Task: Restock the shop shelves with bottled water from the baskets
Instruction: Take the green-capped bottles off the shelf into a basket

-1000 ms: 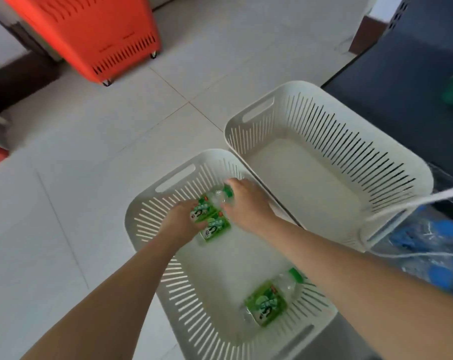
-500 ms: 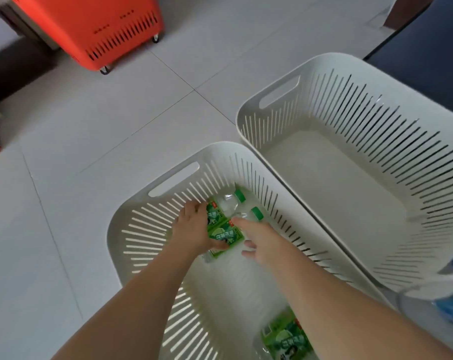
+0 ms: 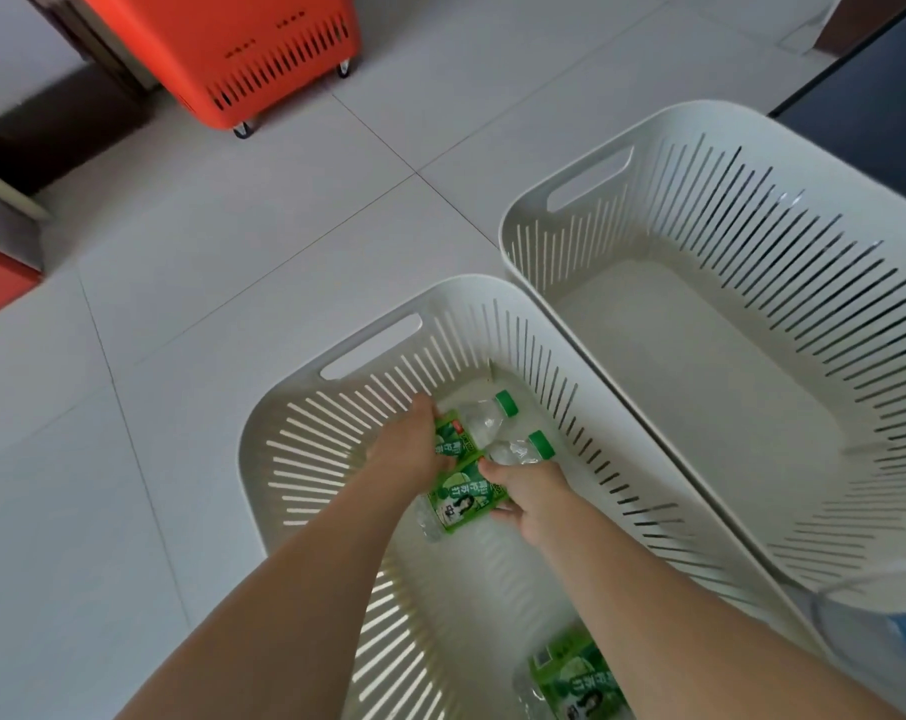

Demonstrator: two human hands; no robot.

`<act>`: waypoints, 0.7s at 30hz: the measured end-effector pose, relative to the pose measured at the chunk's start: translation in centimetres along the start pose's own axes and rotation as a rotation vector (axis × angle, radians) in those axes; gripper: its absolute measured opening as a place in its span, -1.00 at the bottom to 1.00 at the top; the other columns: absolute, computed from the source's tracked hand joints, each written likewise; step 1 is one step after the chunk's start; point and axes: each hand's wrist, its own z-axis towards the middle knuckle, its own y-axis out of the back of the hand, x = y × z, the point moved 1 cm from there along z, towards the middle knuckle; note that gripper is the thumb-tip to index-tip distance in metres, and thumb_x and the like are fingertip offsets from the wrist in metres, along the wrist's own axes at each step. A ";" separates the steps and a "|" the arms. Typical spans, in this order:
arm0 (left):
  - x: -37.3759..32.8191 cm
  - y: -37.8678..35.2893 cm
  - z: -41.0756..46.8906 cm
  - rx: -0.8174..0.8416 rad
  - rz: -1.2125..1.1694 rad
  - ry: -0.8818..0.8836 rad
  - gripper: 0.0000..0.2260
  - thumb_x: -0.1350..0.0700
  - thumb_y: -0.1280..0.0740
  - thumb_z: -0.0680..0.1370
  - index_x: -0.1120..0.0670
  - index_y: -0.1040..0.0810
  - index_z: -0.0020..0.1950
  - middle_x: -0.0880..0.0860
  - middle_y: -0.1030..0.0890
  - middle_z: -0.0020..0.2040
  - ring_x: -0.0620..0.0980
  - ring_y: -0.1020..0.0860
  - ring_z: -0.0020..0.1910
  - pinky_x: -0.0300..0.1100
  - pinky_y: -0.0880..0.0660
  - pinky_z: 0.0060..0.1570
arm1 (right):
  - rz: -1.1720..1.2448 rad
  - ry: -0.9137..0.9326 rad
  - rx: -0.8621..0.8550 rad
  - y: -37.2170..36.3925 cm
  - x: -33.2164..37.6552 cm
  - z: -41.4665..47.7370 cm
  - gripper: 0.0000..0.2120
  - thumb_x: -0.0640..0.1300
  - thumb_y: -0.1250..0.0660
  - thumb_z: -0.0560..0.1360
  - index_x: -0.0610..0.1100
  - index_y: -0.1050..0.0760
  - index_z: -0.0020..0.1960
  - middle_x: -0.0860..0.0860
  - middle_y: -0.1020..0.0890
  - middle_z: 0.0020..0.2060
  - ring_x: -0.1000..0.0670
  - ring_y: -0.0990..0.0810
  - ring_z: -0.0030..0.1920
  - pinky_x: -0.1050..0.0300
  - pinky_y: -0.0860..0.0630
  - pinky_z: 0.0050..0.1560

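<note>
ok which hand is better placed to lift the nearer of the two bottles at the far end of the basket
Right. The right hand wraps the label of the nearer bottle, thumb on top. The left hand is busy gripping the farther bottle beside it.

left hand (image 3: 408,452), right hand (image 3: 533,504): curled grips

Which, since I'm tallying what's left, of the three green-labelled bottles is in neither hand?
The lone bottle at the basket's near end, by the picture's bottom edge; the left hand grips the farthest bottle, the right hand the middle bottle.
</note>
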 end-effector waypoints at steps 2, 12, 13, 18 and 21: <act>-0.1 -0.3 -0.9 0.043 0.126 -0.020 -0.45 0.02 -0.38 0.50 0.09 -0.20 0.38 0.12 -0.51 0.20 0.10 -0.51 0.12 -0.16 -0.34 -0.09 | -0.051 0.053 -0.019 0.2 -0.2 -0.5 -0.38 -0.27 -0.54 0.29 -0.21 -0.32 0.25 -0.15 -0.52 0.18 -0.20 -0.55 0.12 -0.04 -0.62 -0.16; 0.8 3.6 -5.3 0.141 -0.252 0.099 -0.58 0.01 -0.41 0.47 0.15 -0.42 0.24 0.12 -0.57 0.15 0.05 -0.56 0.08 -0.17 -0.48 0.09 | -0.507 0.414 0.013 0.2 1.8 -6.5 -0.36 -0.11 -0.52 0.27 -0.13 -0.34 0.28 -0.10 -0.49 0.14 -0.11 -0.54 0.09 -0.06 -0.54 0.11; 0.6 4.8 -6.3 0.142 -0.318 0.092 -0.58 0.03 -0.41 0.47 0.15 -0.42 0.25 0.12 -0.57 0.15 0.04 -0.56 0.05 -0.17 -0.47 0.06 | -0.512 0.431 0.027 0.2 2.3 -7.7 -0.34 -0.08 -0.51 0.25 -0.10 -0.35 0.28 -0.09 -0.49 0.15 -0.10 -0.54 0.09 -0.08 -0.54 0.11; -0.8 12.7 -14.0 0.147 -0.659 0.061 -0.58 0.11 -0.42 0.47 0.12 -0.39 0.27 0.03 -0.57 0.02 -0.01 -0.57 -0.08 -0.13 -0.56 -0.17 | -0.468 0.443 0.084 0.5 5.5 -18.1 -0.43 -0.15 -0.50 0.31 -0.13 -0.37 0.25 -0.05 -0.53 0.11 -0.07 -0.55 0.09 0.02 -0.51 0.08; -1.7 18.3 -19.2 0.194 -0.847 0.101 -0.65 0.12 -0.42 0.47 0.06 -0.43 0.21 0.05 -0.58 0.04 0.02 -0.62 -0.07 -0.01 -0.60 -0.20 | -0.436 0.418 0.151 1.1 8.2 -25.8 -0.46 -0.23 -0.50 0.33 -0.13 -0.36 0.23 -0.01 -0.54 0.12 -0.02 -0.53 0.08 0.15 -0.47 -0.01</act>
